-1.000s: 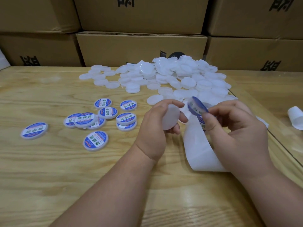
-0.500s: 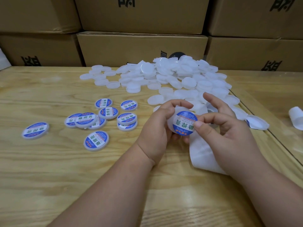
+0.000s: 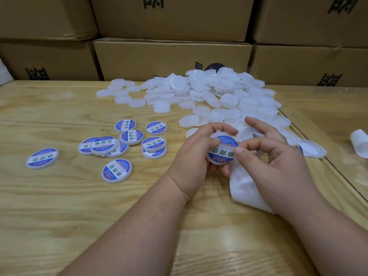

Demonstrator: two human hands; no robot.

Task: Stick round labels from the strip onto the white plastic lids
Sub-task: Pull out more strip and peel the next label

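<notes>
My left hand [image 3: 191,162] grips a white plastic lid [image 3: 222,151] with a blue-and-white round label on its face; its thumb lies on the label's left side. The thumb of my right hand [image 3: 278,172] presses the label's right edge, the other fingers loosely curled above it. The white label strip [image 3: 245,190] lies on the table under my right hand and curls away to the right. A heap of bare white lids [image 3: 219,92] fills the far middle of the table. Several labelled lids [image 3: 131,142] lie to the left.
One labelled lid [image 3: 42,158] lies apart at the far left. Stacked cardboard boxes [image 3: 171,56] wall off the back of the wooden table. A white curled piece [image 3: 360,145] sits at the right edge, past a seam in the tabletop [image 3: 338,176].
My right hand carried a peeled label from the strip onto the lid in my left hand. Both thumbs now press it flat, and the right fingers have curled in.
</notes>
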